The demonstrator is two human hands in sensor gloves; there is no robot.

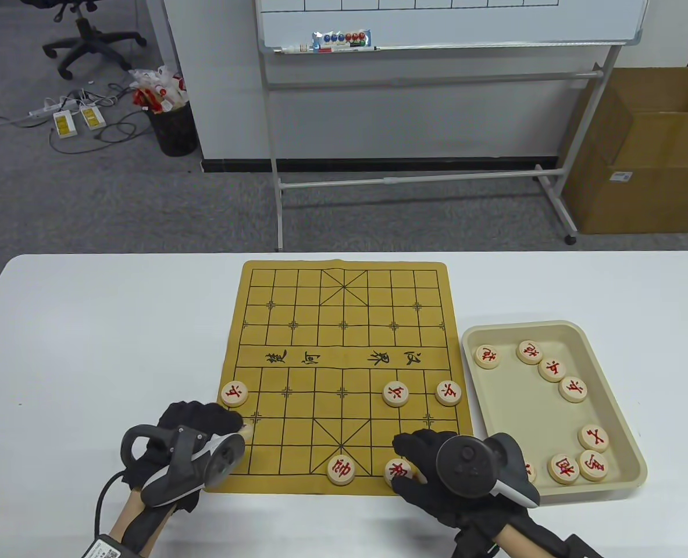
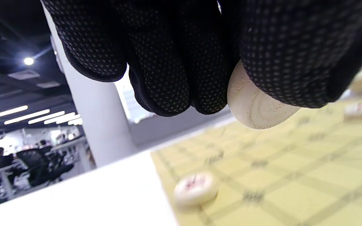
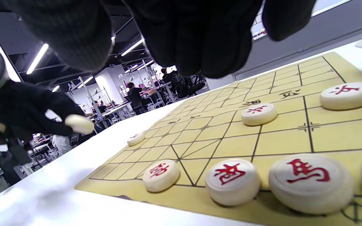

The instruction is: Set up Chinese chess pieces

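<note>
The yellow chess board mat [image 1: 344, 325] lies in the middle of the white table. Red-lettered wooden pieces stand on its near half: one at the left edge [image 1: 234, 394], two at the right [image 1: 395, 394] [image 1: 448, 393], and a row along the near edge [image 1: 341, 469] [image 3: 233, 180] [image 3: 309, 182]. My left hand [image 1: 240, 429] pinches a piece [image 2: 256, 110] between thumb and fingers just above the board's near left part. My right hand [image 1: 405, 465] hovers over the near-row pieces with its fingers spread and holds nothing.
A beige tray [image 1: 623, 407] with several more red pieces stands right of the board. The far half of the board has no pieces. A whiteboard stand and a cardboard box stand on the floor beyond the table.
</note>
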